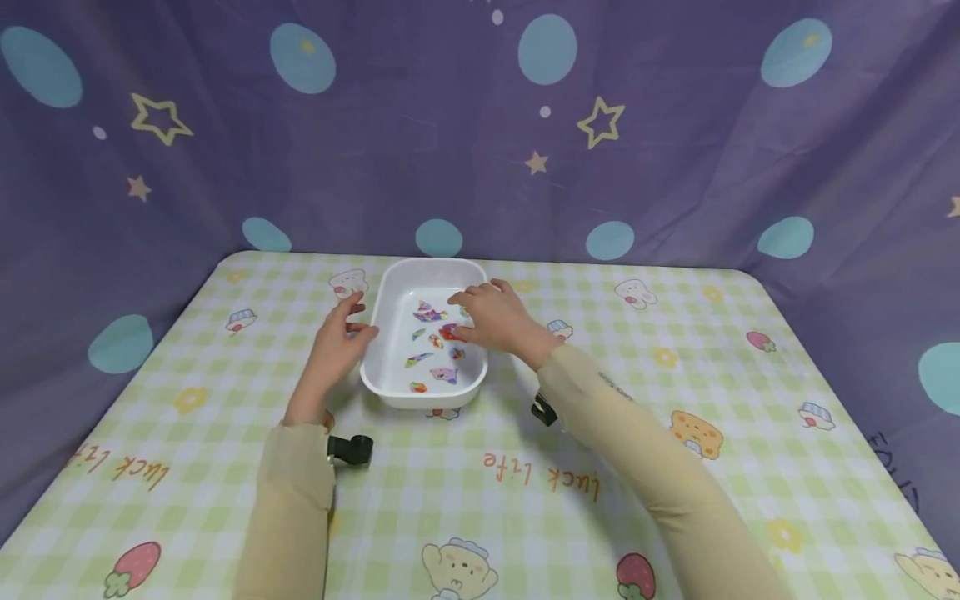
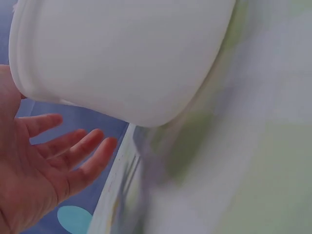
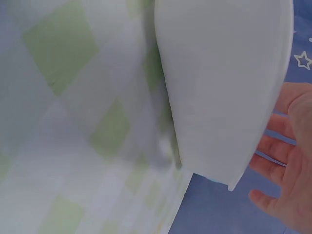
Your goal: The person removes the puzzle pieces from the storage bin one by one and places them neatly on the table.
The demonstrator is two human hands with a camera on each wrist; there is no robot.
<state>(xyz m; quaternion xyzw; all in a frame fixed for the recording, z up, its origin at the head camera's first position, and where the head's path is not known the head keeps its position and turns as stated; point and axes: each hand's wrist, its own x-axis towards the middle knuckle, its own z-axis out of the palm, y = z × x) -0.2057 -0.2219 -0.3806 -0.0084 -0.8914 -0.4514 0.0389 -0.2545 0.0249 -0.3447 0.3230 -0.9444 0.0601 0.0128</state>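
A white plastic basin (image 1: 423,401) stands on the table, with several small, shiny, colourful flat pieces on its floor. Among them are a red piece (image 1: 450,332) and a pinkish-purple piece (image 1: 445,375). My right hand (image 1: 498,317) reaches over the basin's right rim, thumb beside the red piece and fingers spread above the far pieces. In the right wrist view the basin's wall (image 3: 219,83) hides the fingertips. My left hand (image 1: 333,350) is at the left rim, its thumb right at the edge. Its other fingers spread loosely outside the wall in the left wrist view.
A green-checked tablecloth (image 1: 420,500) with printed cartoon figures covers the table. Behind the table's far edge hangs a purple curtain (image 1: 420,167) with stars and blue ovals. Black wrist-worn devices (image 1: 352,450) stick out near both sleeves.
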